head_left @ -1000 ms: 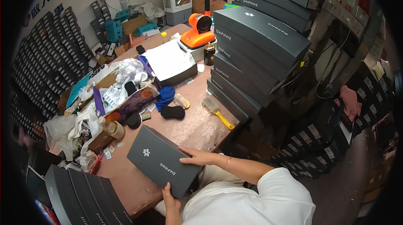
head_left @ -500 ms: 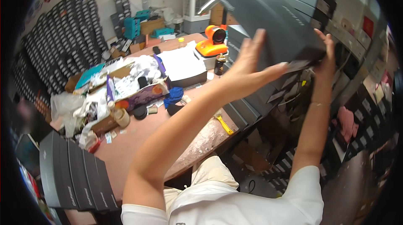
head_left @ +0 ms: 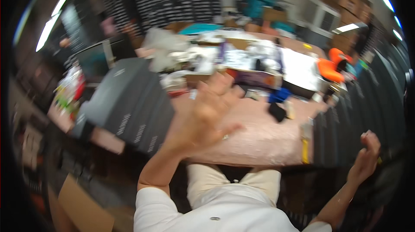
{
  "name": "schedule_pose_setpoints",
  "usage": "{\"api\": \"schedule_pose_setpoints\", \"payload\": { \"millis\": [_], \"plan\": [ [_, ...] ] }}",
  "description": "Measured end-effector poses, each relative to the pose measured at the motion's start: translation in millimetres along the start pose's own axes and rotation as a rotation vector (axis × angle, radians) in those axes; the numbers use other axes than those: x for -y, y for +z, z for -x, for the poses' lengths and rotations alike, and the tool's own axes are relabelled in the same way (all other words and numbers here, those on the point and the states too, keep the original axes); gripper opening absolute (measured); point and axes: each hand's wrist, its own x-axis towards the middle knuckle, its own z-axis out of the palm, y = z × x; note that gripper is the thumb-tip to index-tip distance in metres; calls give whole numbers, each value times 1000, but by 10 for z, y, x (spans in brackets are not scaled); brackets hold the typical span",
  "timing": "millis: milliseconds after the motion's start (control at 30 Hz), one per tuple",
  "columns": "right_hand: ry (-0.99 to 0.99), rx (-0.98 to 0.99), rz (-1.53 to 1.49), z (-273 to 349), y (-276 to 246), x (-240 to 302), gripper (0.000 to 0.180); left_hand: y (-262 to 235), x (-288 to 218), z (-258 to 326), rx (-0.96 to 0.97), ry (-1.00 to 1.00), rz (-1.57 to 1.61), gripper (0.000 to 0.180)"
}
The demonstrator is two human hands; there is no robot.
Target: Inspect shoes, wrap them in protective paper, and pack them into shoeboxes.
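My left hand (head_left: 207,113) is over the near left part of the pinkish tabletop (head_left: 250,141), a little blurred. Its fingers are spread and nothing is in them. Just left of it stands a row of dark grey shoebox-like boxes (head_left: 129,106). On the other side, my right hand (head_left: 365,158) is raised with loosely bent fingers and holds nothing. It is nearest to the tall group of dark grey boxes (head_left: 359,111) along the table's right end; whether it touches them I cannot tell.
A purple-sided carton (head_left: 255,80) of white paper stands mid-table. Beside it are a white-topped box (head_left: 300,70), an orange device (head_left: 330,70), a blue cloth (head_left: 279,95) and a black piece (head_left: 276,112). A yellow-handled tool (head_left: 305,150) lies near the right boxes.
Both hands have let go of the dark grey box, which was held up at the right. My left hand has come back to the left. The view has turned left.
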Motion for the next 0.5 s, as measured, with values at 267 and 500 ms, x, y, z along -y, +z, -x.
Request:
{"api": "schedule_pose_setpoints", "payload": {
  "millis": [267,500],
  "plan": [
    [122,1007,-1162,11,2722,1762,56,-2760,2189,2715,84,-1516,-384,71],
    [1240,1111,-2035,-469,3846,2778,81,-1596,1368,1895,-367,-1061,249,45]
  ]
}}
